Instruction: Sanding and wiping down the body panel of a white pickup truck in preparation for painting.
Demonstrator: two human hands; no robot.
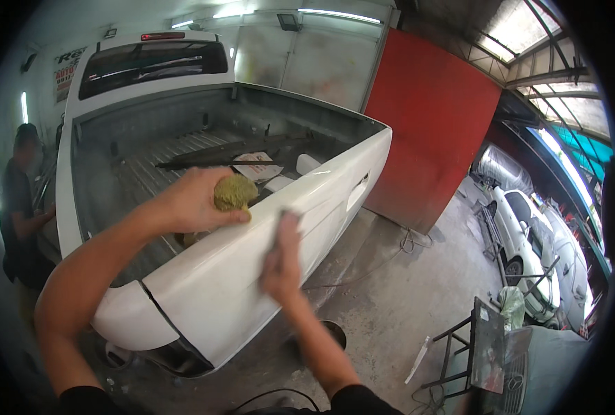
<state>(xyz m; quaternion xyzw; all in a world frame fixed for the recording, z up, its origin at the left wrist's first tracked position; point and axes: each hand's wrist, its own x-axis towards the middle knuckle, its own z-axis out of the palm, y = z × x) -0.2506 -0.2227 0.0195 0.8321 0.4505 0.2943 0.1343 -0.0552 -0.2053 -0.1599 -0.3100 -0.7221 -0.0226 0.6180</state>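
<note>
My left hand [195, 200] is closed round a yellow-green sponge [235, 193] above the top edge of a white pickup truck's tailgate [266, 225]. My right hand [285, 266], smeared by motion, is at the tailgate's outer face. Its fingers seem closed on a dark, flat piece pressed to the panel; blur hides what kind it is. The white surface looks dull and hazy in places. Behind the tailgate lies the grey, ribbed truck bed [148, 166].
In the bed are dark trim strips [204, 153] and a printed sheet [258, 166]. A person [24, 207] stands at the far left. A red panel [428, 131] rises beyond the tailgate. Right of me are a metal stand [484, 342], a floor cable [408, 242] and a white car [525, 235].
</note>
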